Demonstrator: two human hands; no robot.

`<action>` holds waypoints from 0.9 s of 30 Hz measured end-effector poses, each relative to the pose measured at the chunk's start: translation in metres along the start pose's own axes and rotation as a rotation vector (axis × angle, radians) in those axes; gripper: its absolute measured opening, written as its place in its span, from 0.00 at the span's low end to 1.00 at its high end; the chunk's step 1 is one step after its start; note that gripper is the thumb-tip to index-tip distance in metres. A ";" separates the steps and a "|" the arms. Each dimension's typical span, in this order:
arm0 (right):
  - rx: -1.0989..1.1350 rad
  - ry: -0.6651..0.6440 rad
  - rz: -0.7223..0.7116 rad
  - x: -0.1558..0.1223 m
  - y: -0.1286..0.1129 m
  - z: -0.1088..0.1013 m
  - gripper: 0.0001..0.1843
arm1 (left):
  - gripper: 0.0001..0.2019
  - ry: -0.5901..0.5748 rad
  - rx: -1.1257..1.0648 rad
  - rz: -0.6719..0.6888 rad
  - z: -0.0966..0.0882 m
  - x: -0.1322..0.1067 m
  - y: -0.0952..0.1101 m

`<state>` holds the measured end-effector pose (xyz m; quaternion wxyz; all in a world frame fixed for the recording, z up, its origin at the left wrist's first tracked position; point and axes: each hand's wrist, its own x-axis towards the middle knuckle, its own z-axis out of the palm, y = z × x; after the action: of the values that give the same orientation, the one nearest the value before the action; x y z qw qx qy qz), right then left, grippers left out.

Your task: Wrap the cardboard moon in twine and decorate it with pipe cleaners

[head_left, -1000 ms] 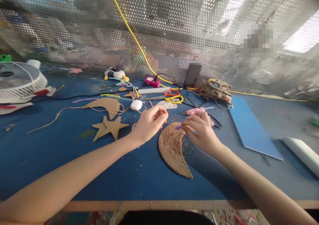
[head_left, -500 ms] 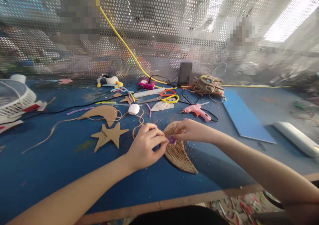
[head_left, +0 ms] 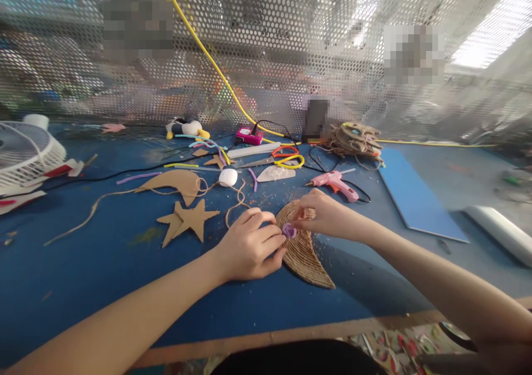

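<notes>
One small purple piece (head_left: 289, 230) sits over the upper part of the twine-covered crescent (head_left: 308, 261), which lies flat on the blue tabletop (head_left: 83, 275), probably for firm support. The right hand (head_left: 318, 215) pinches the piece at its upper right, apparently for fine control. The left hand (head_left: 252, 246) has its fingers curled in from the opposite side, fingertips beside it; whether they clamp it, I cannot tell. A pink glue gun (head_left: 341, 189) rests just beyond, presumably within easy reach.

White fan (head_left: 31, 156) at far left, yellow cable (head_left: 209, 57) along perforated metal screen (head_left: 286, 48), blue board (head_left: 418, 195) lying at right
</notes>
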<state>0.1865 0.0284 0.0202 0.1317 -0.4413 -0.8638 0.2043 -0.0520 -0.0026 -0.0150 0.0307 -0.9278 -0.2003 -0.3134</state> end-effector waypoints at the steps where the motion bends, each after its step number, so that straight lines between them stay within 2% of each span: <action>1: -0.015 0.074 -0.044 -0.005 0.000 0.001 0.07 | 0.11 -0.001 -0.005 0.000 0.000 0.000 -0.001; 3: -0.033 0.204 -0.161 -0.015 0.000 0.005 0.04 | 0.13 -0.009 -0.018 0.005 0.000 0.000 -0.002; 5: -0.067 0.269 -0.291 -0.025 0.002 0.011 0.04 | 0.17 -0.025 -0.032 0.014 0.001 0.000 -0.004; 8: -0.186 0.304 -0.445 -0.037 0.008 0.023 0.09 | 0.20 -0.054 -0.061 0.022 0.001 0.000 -0.007; 11: -0.263 0.317 -0.537 -0.042 0.015 0.032 0.13 | 0.21 -0.082 -0.102 0.031 0.002 0.001 -0.009; 20: -0.258 0.274 -0.517 -0.043 0.021 0.034 0.19 | 0.22 -0.132 -0.212 -0.023 0.002 0.003 -0.014; 27: -0.238 0.251 -0.525 -0.043 0.020 0.032 0.17 | 0.20 -0.197 -0.140 0.012 0.002 0.005 -0.015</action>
<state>0.2121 -0.0039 -0.0196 0.2327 -0.2372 -0.9432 0.0046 -0.0528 0.0131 -0.0144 -0.0518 -0.9551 -0.1743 -0.2338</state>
